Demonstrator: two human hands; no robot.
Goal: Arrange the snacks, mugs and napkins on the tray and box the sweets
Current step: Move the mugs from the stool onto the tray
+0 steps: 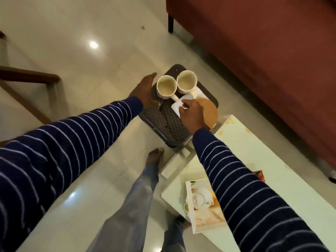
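Two cream mugs stand side by side on a dark woven stool [169, 124]: the left mug [166, 86] and the right mug [187, 81]. White napkins [176, 107] lie beside them, next to a round wooden plate [210, 111]. My right hand [190, 113] pinches the napkins at their edge. My left hand [143, 92] is spread open just left of the left mug, holding nothing. A white tray [190, 206] with a teapot picture lies on the white table, partly hidden by my right sleeve.
The white low table [251, 148] is at the right, with a red packet [259, 174] on it. A red sofa [263, 51] fills the upper right. A wooden chair frame [31, 79] stands at the left. My legs and bare foot [154, 157] are on the glossy floor.
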